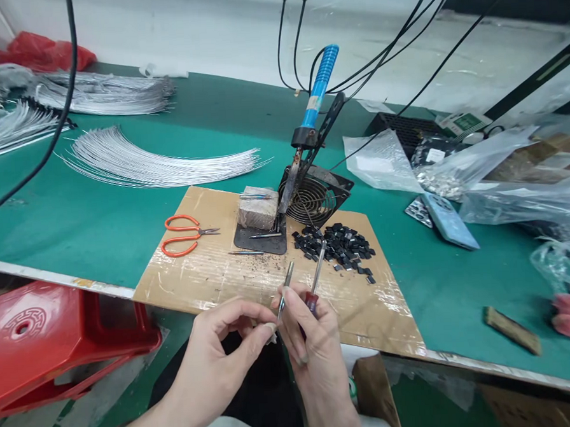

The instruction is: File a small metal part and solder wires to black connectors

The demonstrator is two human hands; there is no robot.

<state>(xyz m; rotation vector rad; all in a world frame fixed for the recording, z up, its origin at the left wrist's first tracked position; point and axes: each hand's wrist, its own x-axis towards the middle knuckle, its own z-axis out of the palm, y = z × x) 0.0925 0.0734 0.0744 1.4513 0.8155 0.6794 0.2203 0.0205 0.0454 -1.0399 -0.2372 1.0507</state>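
Observation:
My right hand [313, 342] is closed round a red-handled screwdriver [316, 282] whose shaft points up toward a pile of small black parts [337, 246]. It also seems to hold thin metal tweezers [284, 293] beside it. My left hand [229, 340] is curled, with thumb and forefinger pinched at the lower end of the tweezers; whether it holds something small I cannot make out. Both hands hover over the near edge of a taped cardboard sheet [207, 275].
A blue-handled soldering iron [315, 100] leans on a stand by a fan grille [313, 196] and a brown block [257, 208]. Orange scissors [183, 235] lie on the cardboard. Silver wire bundles [153, 163], plastic bags [454, 163], a red stool [47, 337].

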